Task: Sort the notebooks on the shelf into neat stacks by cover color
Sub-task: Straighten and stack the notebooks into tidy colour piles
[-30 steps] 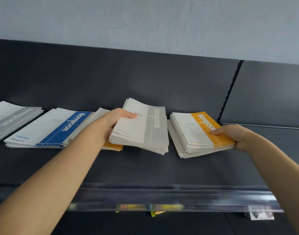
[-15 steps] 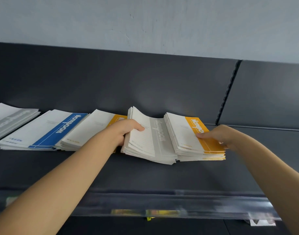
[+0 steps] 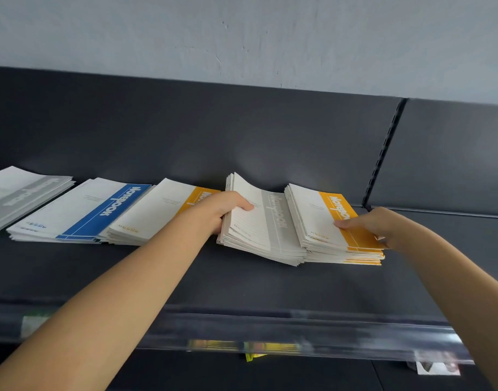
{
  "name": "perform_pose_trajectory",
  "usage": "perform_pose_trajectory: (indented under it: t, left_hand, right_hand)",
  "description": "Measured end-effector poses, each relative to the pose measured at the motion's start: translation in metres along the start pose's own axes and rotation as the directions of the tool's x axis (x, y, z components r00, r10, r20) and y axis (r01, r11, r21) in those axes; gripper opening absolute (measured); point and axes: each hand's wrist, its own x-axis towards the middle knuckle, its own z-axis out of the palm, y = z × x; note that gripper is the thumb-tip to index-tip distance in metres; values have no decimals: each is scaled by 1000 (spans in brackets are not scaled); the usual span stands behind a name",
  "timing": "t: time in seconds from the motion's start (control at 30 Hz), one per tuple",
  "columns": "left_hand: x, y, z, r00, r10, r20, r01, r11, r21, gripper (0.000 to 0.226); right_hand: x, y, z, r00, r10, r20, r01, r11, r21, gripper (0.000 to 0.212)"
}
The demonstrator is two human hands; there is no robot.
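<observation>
5 stacks of notebooks lie along the shelf (image 3: 242, 283): a far-left grey stack (image 3: 22, 193), a blue stack (image 3: 81, 213), a left orange stack (image 3: 157, 213), a middle grey stack (image 3: 267, 227) and a right orange stack (image 3: 327, 221). The left hand (image 3: 219, 210) is clamped on the left edge of the middle grey stack, thumb on the cover and fingers beneath. The right hand (image 3: 374, 224) lies with straight fingers pressing on the right orange stack's cover; I cannot tell whether its thumb hooks the edge. 1 second ago the middle grey stack was raised, overlapping the left orange stack and apart from the right one. Now it is down on the shelf, touching the right orange stack, with its left side still bowed up, and the left orange cover is exposed. That clears a mixed overlap, but grey and orange each sit in 2 separate stacks, so merging like colours and squaring the edges probably remains.
</observation>
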Motion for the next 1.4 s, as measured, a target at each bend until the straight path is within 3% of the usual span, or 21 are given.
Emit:
perform_pose_trajectory:
  t: [0.13, 0.2, 0.3, 0.37, 0.43, 0.5, 0.57, 0.7, 0.77, 0.97, 1.27, 1.4]
  left_hand:
    - [-12, 12, -15, 1000, 26, 13, -26, 1000, 14, 34]
    - [-24, 21, -30, 999, 46, 18, -46, 999, 24, 29]
    - [-44, 29, -60, 997, 83, 3, -83, 996, 12, 21]
    - [-55, 31, -83, 993, 113, -22, -113, 994, 4, 17]
    - [-62, 28, -108, 989, 131, -64, -132, 991, -8, 17]
    - [-67, 23, -132, 987, 125, -98, -129, 991, -32, 17]
    - [-71, 16, -157, 987, 109, -120, -116, 992, -54, 16]
    - [-69, 5, -200, 986, 77, -149, -90, 993, -83, 16]
    - [-65, 1, -218, 987, 64, -148, -77, 993, -89, 17]
    - [-51, -8, -248, 994, 23, -111, -29, 998, -48, 27]
    - [-38, -15, -248, 999, 13, -37, -13, 1000, -13, 13]
    - [-37, -15, -251, 1000, 13, -11, -13, 1000, -28, 16]
  right_hand:
    - [-6, -4, 1, 999, -26, -31, 26, 999, -24, 71]
    - [-11, -13, 4, 978, -132, -158, 106, 980, -166, 58]
    - [-31, -37, 20, 834, -423, -355, 308, 890, -337, 47]
    - [-46, -58, 43, 740, -547, -392, 482, 837, -258, 38]
    - [-59, -82, 72, 773, -550, -315, 561, 825, -64, 33]
    - [-69, -103, 106, 878, -466, -110, 479, 850, 220, 30]
    - [-76, -122, 136, 927, -362, 95, 305, 877, 371, 40]
    - [-84, -147, 176, 923, -170, 344, -9, 886, 464, 61]
    - [-85, -157, 186, 901, -112, 420, -134, 847, 514, 59]
    - [-77, -166, 196, 904, 19, 428, -213, 886, 411, 46]
    - [-85, -165, 203, 921, 20, 389, -150, 939, 308, 46]
    - [-93, -166, 209, 917, -70, 392, -110, 902, 418, 44]
